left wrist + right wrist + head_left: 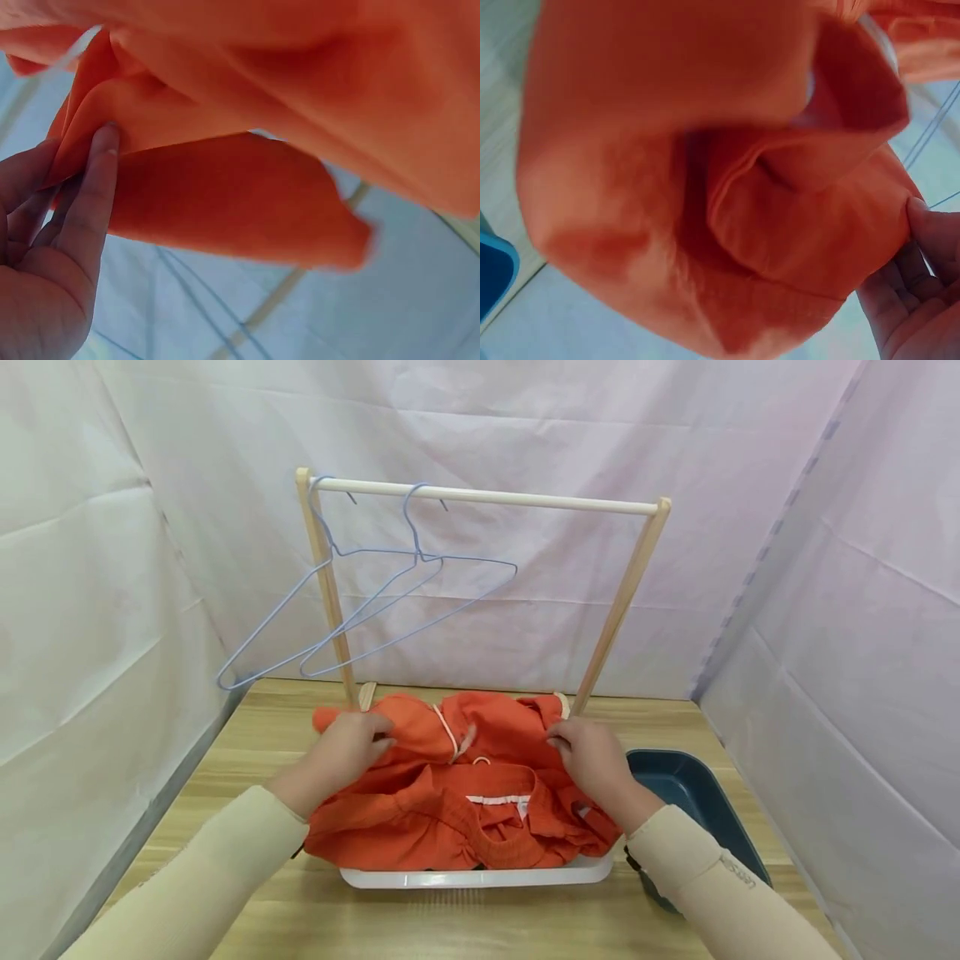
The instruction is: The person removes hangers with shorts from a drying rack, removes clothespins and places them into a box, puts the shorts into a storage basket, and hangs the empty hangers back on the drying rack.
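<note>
An orange garment with pale trim is spread between my two hands over a white basket. My left hand pinches its left part; in the left wrist view the thumb and fingers of that hand hold a fold of the cloth. On the other side my right hand pinches the right part, and in the right wrist view it grips the cloth's edge. More orange cloth, with a gathered opening and a white strip inside, covers the basket. Whether it is a separate garment, I cannot tell.
Behind the basket stands a wooden clothes rack with a white rail. Two blue wire hangers, a left one and a right one, hang on its left half. A dark blue tray lies at the right. Pale fabric walls surround the wooden table.
</note>
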Motion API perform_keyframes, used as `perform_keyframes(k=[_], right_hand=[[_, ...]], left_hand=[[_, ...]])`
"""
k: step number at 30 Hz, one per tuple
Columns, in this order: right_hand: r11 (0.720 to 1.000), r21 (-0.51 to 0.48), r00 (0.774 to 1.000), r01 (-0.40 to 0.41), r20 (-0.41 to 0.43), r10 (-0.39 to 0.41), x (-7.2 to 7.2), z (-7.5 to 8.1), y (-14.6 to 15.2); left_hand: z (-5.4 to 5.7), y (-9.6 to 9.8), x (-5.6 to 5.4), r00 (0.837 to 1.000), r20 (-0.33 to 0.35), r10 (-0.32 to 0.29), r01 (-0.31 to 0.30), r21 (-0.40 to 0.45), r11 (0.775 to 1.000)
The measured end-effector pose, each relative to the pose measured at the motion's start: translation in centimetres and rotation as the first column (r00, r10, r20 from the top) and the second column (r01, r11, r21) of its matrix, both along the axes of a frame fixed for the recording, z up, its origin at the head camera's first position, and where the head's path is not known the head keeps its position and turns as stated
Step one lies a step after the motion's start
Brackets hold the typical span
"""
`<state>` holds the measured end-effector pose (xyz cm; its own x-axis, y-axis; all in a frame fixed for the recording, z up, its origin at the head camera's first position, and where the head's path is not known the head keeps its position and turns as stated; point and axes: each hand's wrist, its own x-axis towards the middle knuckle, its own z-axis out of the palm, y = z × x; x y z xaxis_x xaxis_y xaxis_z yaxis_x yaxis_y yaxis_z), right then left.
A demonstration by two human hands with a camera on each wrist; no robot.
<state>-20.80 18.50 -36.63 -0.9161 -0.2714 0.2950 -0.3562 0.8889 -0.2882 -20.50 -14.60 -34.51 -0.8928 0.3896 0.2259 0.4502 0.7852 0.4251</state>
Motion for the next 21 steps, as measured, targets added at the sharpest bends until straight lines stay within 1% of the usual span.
perform_keyframes(k=[2,4,7,10,11,12,15,17,19,20,21], right_hand=[[1.000,-0.018,0.999,-0.025,-0.029,0.024,1.0,-0.1,0.0],[0.999,-0.029,0.998,-0.045,-0.051,0.043,2.0,-0.3,0.1],[0.998,-0.030,0.996,-0.062,-0.063,0.060,3.4,-0.8,0.3],[0.998,0.005,0.996,-0.062,-0.063,0.062,4.7,-1.6,0.5],[0.998,0.022,0.996,-0.062,-0.060,0.063,5.0,-2.0,0.6],[0.997,0.039,0.996,-0.061,-0.056,0.063,5.3,-2.3,0.7],[0.995,0.082,0.997,-0.065,-0.045,0.068,5.8,-3.5,0.9],[0.994,0.090,0.997,-0.065,-0.033,0.068,6.0,-4.1,1.0],[0.993,0.100,0.997,-0.065,-0.021,0.068,6.1,-4.7,1.0],[0.992,0.107,0.998,-0.065,-0.015,0.068,6.2,-4.9,1.0],[0.991,0.116,0.998,-0.068,-0.002,0.069,6.2,-5.2,1.0]], left_hand=[[0.1,0.5,1.0,0.998,-0.046,-0.048,0.048,0.020,0.999],[-0.1,1.0,2.0,0.991,-0.092,-0.093,0.094,0.015,0.995],[-0.6,1.6,3.4,0.974,-0.166,-0.156,0.154,-0.027,0.988],[-1.4,2.2,4.7,0.959,-0.198,-0.202,0.188,-0.086,0.978],[-1.7,2.4,5.0,0.955,-0.204,-0.215,0.196,-0.111,0.974],[-2.0,2.6,5.3,0.954,-0.196,-0.226,0.203,-0.131,0.970],[-2.9,3.1,5.7,0.948,-0.178,-0.264,0.231,-0.185,0.955],[-3.3,3.4,5.9,0.940,-0.185,-0.288,0.249,-0.209,0.946],[-4.0,3.6,5.7,0.929,-0.193,-0.315,0.270,-0.227,0.936],[-4.3,3.8,5.6,0.927,-0.186,-0.325,0.280,-0.232,0.931],[-4.8,3.9,5.5,0.919,-0.188,-0.345,0.297,-0.243,0.923]])
